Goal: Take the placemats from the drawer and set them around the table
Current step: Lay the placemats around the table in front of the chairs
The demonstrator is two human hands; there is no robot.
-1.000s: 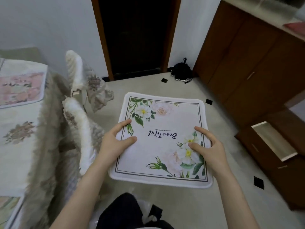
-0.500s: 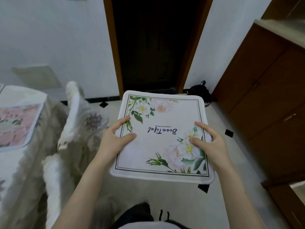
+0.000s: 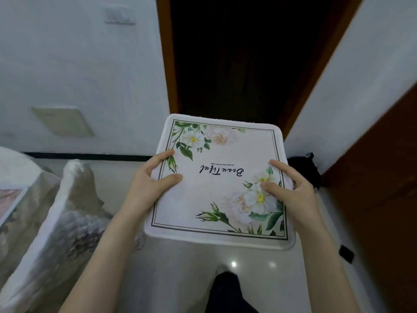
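Observation:
A white floral placemat [image 3: 221, 193] with the word "Beautiful" printed on it is held flat in front of me, above the floor. My left hand [image 3: 149, 184] grips its left edge, thumb on top and fingers underneath. My right hand [image 3: 291, 190] grips its right edge the same way. At the far left, the corner of the covered table [image 3: 13, 222] shows another pink floral placemat [image 3: 9, 199] lying on it. The drawer is out of view.
Two chairs with white padded covers [image 3: 67, 213] stand at the left beside the table. A dark open doorway [image 3: 243, 57] lies straight ahead. Brown wooden cabinets [image 3: 379, 177] line the right side, with a black object [image 3: 304, 170] on the floor by them.
The view has lifted and shifted forward toward the doorway, the open drawer has dropped out of sight at the right, and both hands keep the same hold on the mat.

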